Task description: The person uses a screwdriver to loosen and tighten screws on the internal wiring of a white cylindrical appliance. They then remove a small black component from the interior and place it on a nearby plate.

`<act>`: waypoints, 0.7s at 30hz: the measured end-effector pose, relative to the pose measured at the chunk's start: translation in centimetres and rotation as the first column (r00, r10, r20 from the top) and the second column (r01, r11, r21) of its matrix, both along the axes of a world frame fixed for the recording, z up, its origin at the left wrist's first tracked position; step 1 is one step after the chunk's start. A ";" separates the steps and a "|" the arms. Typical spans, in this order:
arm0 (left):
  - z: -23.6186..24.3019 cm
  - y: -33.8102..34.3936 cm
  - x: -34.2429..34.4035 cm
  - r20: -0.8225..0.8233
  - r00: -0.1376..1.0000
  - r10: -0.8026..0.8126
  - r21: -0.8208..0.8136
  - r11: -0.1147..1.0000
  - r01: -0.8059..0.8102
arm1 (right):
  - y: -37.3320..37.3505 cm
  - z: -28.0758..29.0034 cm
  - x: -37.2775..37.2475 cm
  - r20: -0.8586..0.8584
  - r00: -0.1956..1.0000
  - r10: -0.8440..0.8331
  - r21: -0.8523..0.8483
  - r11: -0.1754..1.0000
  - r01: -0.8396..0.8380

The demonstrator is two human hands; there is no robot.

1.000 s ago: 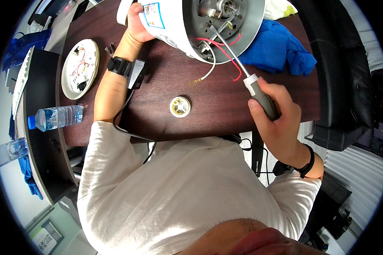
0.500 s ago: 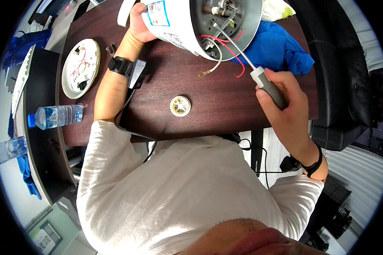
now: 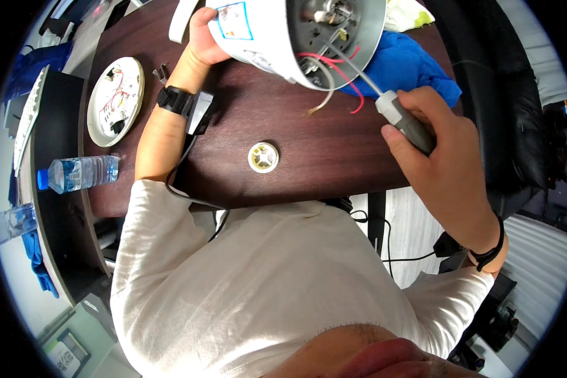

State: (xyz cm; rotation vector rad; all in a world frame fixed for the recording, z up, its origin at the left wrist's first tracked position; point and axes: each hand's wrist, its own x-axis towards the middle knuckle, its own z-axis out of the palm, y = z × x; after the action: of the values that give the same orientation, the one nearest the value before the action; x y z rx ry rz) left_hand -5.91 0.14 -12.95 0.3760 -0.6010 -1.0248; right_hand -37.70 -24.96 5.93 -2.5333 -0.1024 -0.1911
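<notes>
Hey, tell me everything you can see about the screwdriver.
The screwdriver has a slim, metallic-looking shaft and a two-tone handle, plastic or rubber by its look: a pale collar, then a darker grey grip. The right hand holds it by that grip. It slants up and left, its shaft pointing into the open end of the white cylindrical housing. The tip is blurred; its shape and contact can't be told.

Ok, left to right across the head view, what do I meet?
Clear plastic bottle with blue cap, round white cover with red wires, left hand, small white spoked ring, right hand holding grey-handled metal screwdriver.
</notes>
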 end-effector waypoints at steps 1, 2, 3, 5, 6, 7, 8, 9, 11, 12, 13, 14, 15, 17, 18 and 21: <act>0.0 0.1 0.0 0.047 0.999 -0.007 -0.017 1.000 0.008 | 0.0 0.0 0.2 0.015 1.000 0.025 0.008 1.000 -0.025; 0.1 0.1 -0.1 0.026 1.000 0.017 -0.010 1.000 -0.017 | 0.1 -0.3 0.6 0.027 0.999 0.046 0.019 0.999 -0.047; 0.2 0.1 -0.3 0.005 0.999 0.043 -0.003 0.999 -0.043 | 0.3 -0.6 0.7 0.039 0.997 0.069 0.030 0.997 -0.070; 0.4 0.1 -0.2 -0.034 0.995 0.099 0.012 0.995 -0.098 | 1.3 -1.9 0.2 0.133 0.990 0.048 -0.276 0.961 -0.010; 0.2 0.1 0.1 -0.037 0.999 0.036 -0.015 0.999 -0.036 | 1.7 -2.2 0.1 0.182 0.982 0.050 -0.419 0.907 0.031; 0.0 -0.1 0.5 -0.038 0.999 -0.028 -0.042 0.999 0.027 | 2.0 -2.2 0.0 0.195 0.979 0.051 -0.499 0.865 0.055; 0.8 -0.7 -0.2 -0.042 0.999 -0.004 -0.026 1.000 0.003 | 2.0 -2.2 0.0 0.208 0.977 0.054 -0.574 0.815 0.077; 1.2 -0.9 -0.6 -0.036 0.999 0.033 0.014 0.999 -0.032 | 2.0 -2.3 0.1 0.220 0.974 0.058 -0.644 0.759 0.100; 1.3 -1.0 -0.6 -0.039 0.998 0.044 0.036 0.998 -0.042 | 0.7 -2.2 0.7 0.216 0.971 0.106 -0.661 0.747 0.065; 1.5 -1.0 -0.6 -0.035 0.999 0.038 0.030 0.999 -0.037 | 0.0 -2.1 1.0 0.213 0.969 0.129 -0.671 0.740 0.049; 1.8 -0.8 -0.5 -0.031 0.999 0.032 0.023 0.999 -0.032 | -0.5 -2.1 1.2 0.218 0.965 0.144 -0.650 0.759 0.033; 1.9 -0.7 -0.5 -0.030 0.999 0.022 0.015 1.000 -0.021 | -0.8 -2.2 1.3 0.222 0.963 0.156 -0.630 0.776 0.020; 1.9 -0.7 -0.6 -0.043 0.998 0.047 0.029 0.999 -0.046 | -1.1 -2.2 1.3 0.226 0.960 0.167 -0.610 0.792 0.006; 1.8 -0.6 -0.6 0.000 0.999 0.032 0.010 0.999 -0.032 | -1.1 -2.2 1.1 0.176 0.969 0.173 -0.630 0.776 -0.024; 1.8 -0.7 -0.9 0.002 1.000 0.029 0.003 1.000 -0.029 | -1.1 -2.2 1.0 0.153 0.972 0.178 -0.638 0.769 -0.040; 1.9 -0.8 -1.2 0.007 1.000 0.016 -0.018 1.000 -0.016 | -0.7 -2.8 0.6 0.116 0.984 0.133 -0.569 0.821 -0.044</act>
State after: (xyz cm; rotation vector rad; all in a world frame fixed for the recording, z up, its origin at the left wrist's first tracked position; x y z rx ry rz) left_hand -7.10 -0.68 -11.07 0.3680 -0.6127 -1.0026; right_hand -37.09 -25.65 3.08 -3.0970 -0.3898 -0.3607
